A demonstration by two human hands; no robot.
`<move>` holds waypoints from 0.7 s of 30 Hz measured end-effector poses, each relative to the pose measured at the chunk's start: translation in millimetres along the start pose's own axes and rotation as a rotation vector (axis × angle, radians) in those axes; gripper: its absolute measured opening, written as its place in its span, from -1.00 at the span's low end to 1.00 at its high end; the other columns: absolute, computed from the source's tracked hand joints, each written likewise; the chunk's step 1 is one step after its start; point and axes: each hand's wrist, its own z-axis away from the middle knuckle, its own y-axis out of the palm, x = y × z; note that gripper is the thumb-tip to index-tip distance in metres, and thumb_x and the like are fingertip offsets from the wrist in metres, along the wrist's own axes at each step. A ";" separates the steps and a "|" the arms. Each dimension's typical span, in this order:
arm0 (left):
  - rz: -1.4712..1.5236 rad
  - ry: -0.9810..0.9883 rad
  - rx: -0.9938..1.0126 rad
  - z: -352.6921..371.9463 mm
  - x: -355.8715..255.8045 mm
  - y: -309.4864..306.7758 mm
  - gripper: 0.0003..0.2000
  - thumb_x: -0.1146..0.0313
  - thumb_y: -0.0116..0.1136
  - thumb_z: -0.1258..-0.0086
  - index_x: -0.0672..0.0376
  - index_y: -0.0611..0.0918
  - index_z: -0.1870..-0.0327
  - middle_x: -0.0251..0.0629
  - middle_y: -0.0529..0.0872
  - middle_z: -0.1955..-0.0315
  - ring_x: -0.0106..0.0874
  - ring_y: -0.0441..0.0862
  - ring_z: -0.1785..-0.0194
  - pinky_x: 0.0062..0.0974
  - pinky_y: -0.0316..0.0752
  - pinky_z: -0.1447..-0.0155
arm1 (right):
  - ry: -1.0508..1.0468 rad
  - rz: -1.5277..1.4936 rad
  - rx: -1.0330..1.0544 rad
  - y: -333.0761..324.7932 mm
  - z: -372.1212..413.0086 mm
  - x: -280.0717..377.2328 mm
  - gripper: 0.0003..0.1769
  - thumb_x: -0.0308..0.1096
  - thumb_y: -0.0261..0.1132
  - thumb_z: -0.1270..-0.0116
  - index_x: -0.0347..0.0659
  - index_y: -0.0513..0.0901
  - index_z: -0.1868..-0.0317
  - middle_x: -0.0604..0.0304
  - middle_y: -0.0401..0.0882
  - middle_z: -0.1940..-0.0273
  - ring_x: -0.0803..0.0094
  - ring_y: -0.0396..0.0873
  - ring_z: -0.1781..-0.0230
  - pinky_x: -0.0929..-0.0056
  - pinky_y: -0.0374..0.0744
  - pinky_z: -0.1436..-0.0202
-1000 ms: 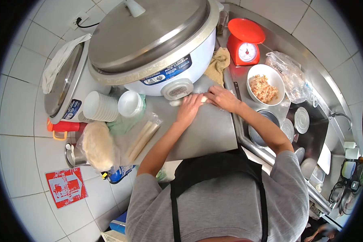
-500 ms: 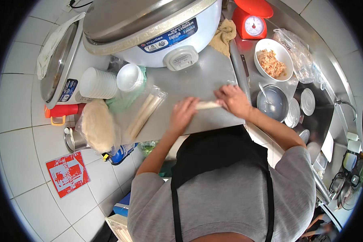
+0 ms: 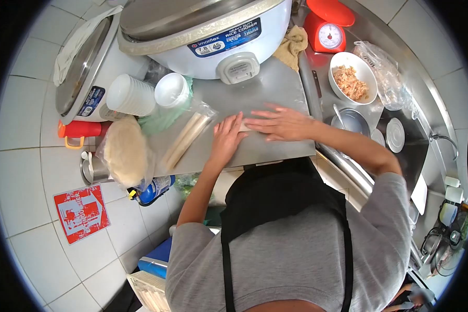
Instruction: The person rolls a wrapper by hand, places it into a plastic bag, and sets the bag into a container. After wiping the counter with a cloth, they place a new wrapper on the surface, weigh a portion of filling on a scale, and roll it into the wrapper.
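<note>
A pale thin roll (image 3: 248,125) lies on the steel table (image 3: 234,96), mostly hidden under my hands. My left hand (image 3: 228,136) rests on its left end with fingers stretched out. Over the rest of the roll lies my right hand (image 3: 279,124), flat, with its fingers pointing left and touching or nearly touching the left hand. Left of my hands, several similar pale rolls (image 3: 187,136) lie in a clear plastic bag. A stack of pale round sheets (image 3: 126,151) in plastic sits at the table's left edge.
A large rice cooker (image 3: 208,39) stands at the back, with white tubs (image 3: 130,95) at the left. Right are a bowl of orange-brown filling (image 3: 351,80), a metal bowl with a spoon (image 3: 354,122), a knife (image 3: 316,84) and a red scale (image 3: 325,32).
My right hand has moved left along the roll and flattened, covering most of it. My left hand has shifted slightly left. The view has tilted a little.
</note>
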 end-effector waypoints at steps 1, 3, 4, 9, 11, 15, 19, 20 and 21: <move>0.014 -0.021 -0.014 2.6 1.3 1.2 -0.47 0.28 0.24 -0.23 0.18 0.46 -0.24 -0.23 0.49 -0.05 -0.26 0.44 -0.11 -0.30 0.24 -0.15 | 0.028 -0.036 -0.041 7.6 -9.0 2.3 -0.28 0.06 0.10 -0.32 0.09 0.16 -0.44 0.52 0.03 -0.46 0.41 -0.03 -0.49 0.12 -0.02 -0.54; -0.009 -0.021 -0.007 6.0 3.8 2.7 -0.49 0.28 0.25 -0.22 0.18 0.49 -0.22 -0.23 0.49 -0.05 -0.26 0.45 -0.11 -0.30 0.24 -0.15 | -0.045 -0.009 -0.036 13.1 -10.9 1.9 -0.28 0.05 0.10 -0.32 0.07 0.15 -0.44 0.52 0.04 -0.46 0.41 -0.03 -0.49 0.12 -0.01 -0.54; -0.018 -0.026 -0.004 8.5 3.9 3.6 -0.50 0.28 0.26 -0.21 0.18 0.50 -0.20 -0.23 0.49 -0.05 -0.27 0.45 -0.10 -0.30 0.24 -0.14 | -0.085 0.001 -0.030 14.3 -10.8 2.4 -0.28 0.05 0.11 -0.32 0.06 0.15 -0.44 0.52 0.04 -0.46 0.41 -0.03 -0.49 0.13 -0.01 -0.53; -0.027 -0.060 -0.081 4.4 -11.1 -4.2 -0.51 0.26 0.23 -0.23 0.18 0.49 -0.20 -0.21 0.49 -0.05 -0.24 0.44 -0.12 -0.28 0.24 -0.16 | 0.019 0.023 0.135 -10.9 42.0 -3.1 -0.29 0.02 0.12 -0.32 0.05 0.17 -0.44 0.52 0.02 -0.47 0.41 0.01 -0.47 0.14 0.01 -0.52; -0.027 -0.015 -0.120 1.6 -21.4 -1.2 -0.51 0.24 0.22 -0.24 0.17 0.49 -0.20 -0.20 0.49 -0.05 -0.23 0.44 -0.13 -0.28 0.25 -0.18 | 0.134 0.013 0.186 -19.9 76.9 2.2 -0.32 -0.02 0.13 -0.32 0.02 0.22 -0.41 0.48 0.05 -0.46 0.38 0.05 -0.46 0.14 0.04 -0.50; 0.027 0.160 -0.102 -40.1 -58.7 37.0 -0.53 0.20 0.21 -0.23 0.17 0.49 -0.16 -0.21 0.49 -0.05 -0.25 0.44 -0.13 -0.27 0.26 -0.19 | 0.514 0.063 -0.025 -25.2 138.5 38.0 -0.52 -0.15 0.19 -0.31 -0.14 0.49 -0.20 0.21 0.22 -0.39 0.21 0.17 -0.41 0.08 0.18 -0.38; -0.004 0.248 0.021 -65.5 -76.9 69.5 -0.60 0.17 0.21 -0.23 0.17 0.52 -0.03 -0.26 0.49 -0.03 -0.29 0.44 -0.11 -0.28 0.28 -0.17 | 0.931 0.217 -0.187 -14.6 174.5 88.2 -0.67 -0.19 0.26 -0.26 -0.21 0.64 0.06 0.04 0.32 -0.30 0.02 0.23 -0.34 0.03 0.23 -0.31; -0.016 0.250 0.013 -67.6 -77.9 72.8 -0.62 0.17 0.21 -0.24 0.16 0.52 -0.01 -0.26 0.51 0.00 -0.30 0.46 -0.10 -0.28 0.27 -0.17 | 0.984 0.244 -0.184 -8.5 183.6 95.5 -0.70 -0.19 0.27 -0.25 -0.22 0.67 0.14 0.04 0.33 -0.29 0.00 0.24 -0.33 0.03 0.24 -0.30; -0.029 0.256 0.008 -69.4 -78.9 71.9 -0.63 0.17 0.20 -0.24 0.16 0.52 0.00 -0.27 0.52 0.04 -0.30 0.47 -0.08 -0.29 0.27 -0.17 | 1.013 0.243 -0.180 -7.9 187.7 97.0 -0.73 -0.21 0.28 -0.24 -0.23 0.68 0.19 0.04 0.36 -0.27 0.00 0.25 -0.32 0.02 0.24 -0.30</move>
